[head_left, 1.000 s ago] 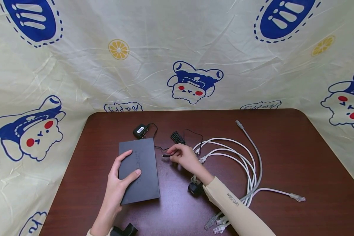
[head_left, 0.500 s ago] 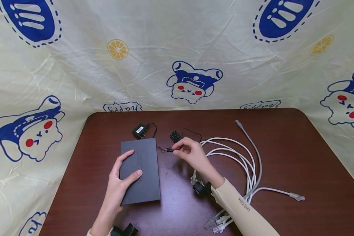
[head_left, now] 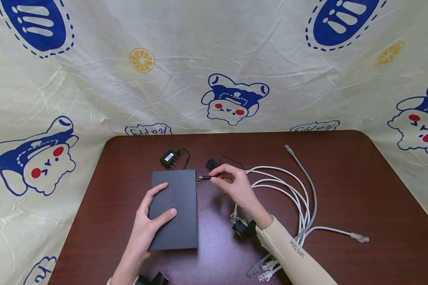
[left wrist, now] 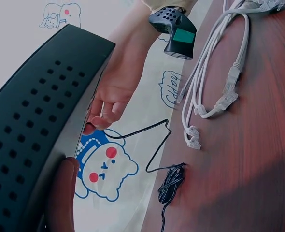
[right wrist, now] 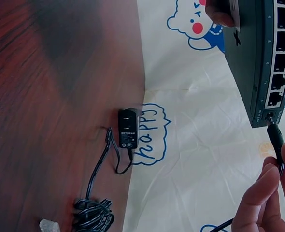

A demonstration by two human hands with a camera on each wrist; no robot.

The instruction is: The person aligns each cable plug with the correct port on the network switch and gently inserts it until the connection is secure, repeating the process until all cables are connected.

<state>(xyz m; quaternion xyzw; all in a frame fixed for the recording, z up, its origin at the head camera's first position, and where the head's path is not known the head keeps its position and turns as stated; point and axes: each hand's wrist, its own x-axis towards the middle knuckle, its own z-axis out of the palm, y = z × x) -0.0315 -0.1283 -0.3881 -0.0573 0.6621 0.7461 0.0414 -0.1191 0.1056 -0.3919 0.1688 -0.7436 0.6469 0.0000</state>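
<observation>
A dark network switch (head_left: pixel 182 229) is held up off the table in my left hand (head_left: pixel 140 231), thumb and a finger lying on its flat face. Its row of Ethernet ports (right wrist: pixel 279 63) faces right, with a small round power jack (right wrist: pixel 270 116) at the end. My right hand (head_left: pixel 237 192) pinches the black barrel plug (right wrist: pixel 275 137) of a power cord between thumb and fingers. The plug's metal tip points at the jack; whether it has entered cannot be told. Vent holes (left wrist: pixel 41 130) on the switch's side show in the left wrist view.
A black power adapter (head_left: pixel 169 158) lies at the back of the brown table (head_left: pixel 342 178), its cord bundled into a coil (head_left: pixel 212 164) behind my right hand. White and grey Ethernet cables (head_left: pixel 303 198) with clear plugs spread to the right. A patterned cloth (head_left: pixel 178 91) hangs behind.
The switch has shifted slightly right in my left hand. My right hand has moved a little right and away with the barrel plug, whose tip now sits close to the switch's edge.
</observation>
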